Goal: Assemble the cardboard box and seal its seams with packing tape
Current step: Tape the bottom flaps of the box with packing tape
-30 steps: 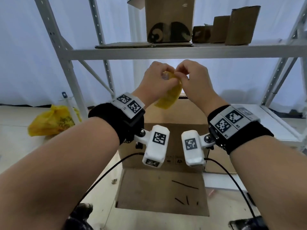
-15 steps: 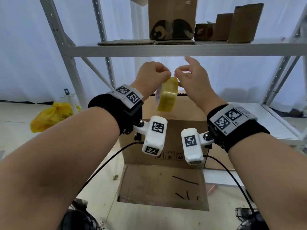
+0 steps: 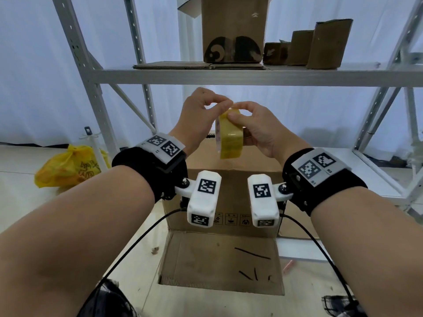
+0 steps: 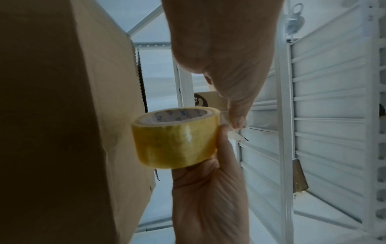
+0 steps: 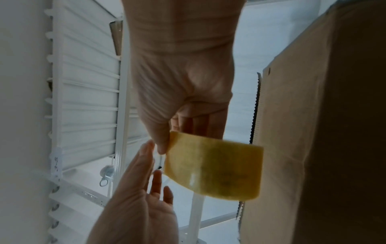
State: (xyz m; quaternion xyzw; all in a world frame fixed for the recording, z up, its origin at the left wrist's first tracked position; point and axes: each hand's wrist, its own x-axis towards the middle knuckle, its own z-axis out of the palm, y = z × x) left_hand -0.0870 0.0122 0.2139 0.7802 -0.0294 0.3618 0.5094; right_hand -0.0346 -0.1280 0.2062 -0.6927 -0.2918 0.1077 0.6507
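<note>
- Above the cardboard box (image 3: 231,186), we are holding the yellow tape roll (image 3: 230,136) up in the air, on edge, just under the metal shelf (image 3: 229,75).
- Our right hand (image 3: 256,131) is gripping the roll, thumb pressing on its outer face and the other fingers curling behind it.
- Our left hand (image 3: 201,117) is pinching the loose clear tape end (image 4: 235,132) between thumb and forefinger at the roll's top edge.
- Below, the box is standing with one flap (image 3: 219,263) lying open toward us.
- Off to the left, a yellow plastic bag (image 3: 68,167) is sitting on the floor.
</note>
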